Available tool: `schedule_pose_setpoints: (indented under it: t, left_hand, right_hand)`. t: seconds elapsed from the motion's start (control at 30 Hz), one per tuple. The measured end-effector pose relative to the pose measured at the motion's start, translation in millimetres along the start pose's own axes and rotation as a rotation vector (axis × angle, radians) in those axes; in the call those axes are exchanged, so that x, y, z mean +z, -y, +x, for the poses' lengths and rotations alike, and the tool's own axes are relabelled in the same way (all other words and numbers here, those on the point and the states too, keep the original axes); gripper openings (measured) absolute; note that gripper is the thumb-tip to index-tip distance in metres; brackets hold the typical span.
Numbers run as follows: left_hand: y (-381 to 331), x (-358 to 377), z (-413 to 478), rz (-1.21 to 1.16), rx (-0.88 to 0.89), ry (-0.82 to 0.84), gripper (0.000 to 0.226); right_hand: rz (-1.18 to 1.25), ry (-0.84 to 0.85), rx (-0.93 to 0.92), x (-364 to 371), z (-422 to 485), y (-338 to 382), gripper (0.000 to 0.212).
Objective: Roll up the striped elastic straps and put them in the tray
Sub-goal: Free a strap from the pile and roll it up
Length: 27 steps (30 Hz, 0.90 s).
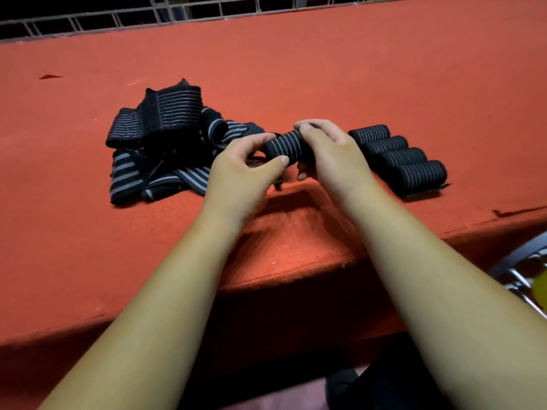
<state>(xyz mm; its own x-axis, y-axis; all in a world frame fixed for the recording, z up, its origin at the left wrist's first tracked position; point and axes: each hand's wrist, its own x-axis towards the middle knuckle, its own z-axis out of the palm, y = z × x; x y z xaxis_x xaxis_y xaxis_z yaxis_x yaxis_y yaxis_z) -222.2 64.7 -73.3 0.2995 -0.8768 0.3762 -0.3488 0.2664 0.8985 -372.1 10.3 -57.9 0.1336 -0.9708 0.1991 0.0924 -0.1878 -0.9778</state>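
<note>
Both my hands hold one rolled black strap with thin grey stripes [285,146] just above the red table. My left hand [245,170] pinches its left end with thumb and fingers. Around the right end curls my right hand [331,152]. A loose tail of the strap hangs down under the roll. To the left lies a heap of unrolled striped straps [165,143]. On the right, several finished rolls [399,158] lie side by side on a flat dark tray [426,192], of which only a thin edge shows.
The red cloth-covered table [296,78] stretches far back to a metal railing [148,16]. Its front edge steps around my arms. A metal chair frame [521,261] shows at the lower right.
</note>
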Motion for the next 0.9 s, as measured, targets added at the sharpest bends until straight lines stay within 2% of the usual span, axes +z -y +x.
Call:
schedule_pose_setpoints:
  t: [0.17,0.37,0.57,0.9]
  left_hand:
    - [-7,38,15,-0.118,-0.016,0.034,0.035]
    - [-21,90,44,-0.233,-0.075,0.064,0.046]
    - [-24,140,76,-0.312,-0.132,0.169,0.019]
    - [13,195,102,-0.29,-0.337,0.208,0.019]
  right_hand:
    - [0.046,-0.035,0.021,-34,16,2,0.051]
    - [-0.041,-0.217,-0.011,-71,44,7,0.036]
    - [-0.194,-0.384,0.001,-107,79,9,0.018]
    - [-0.367,-0.391,0.275,-129,101,-9,0.03]
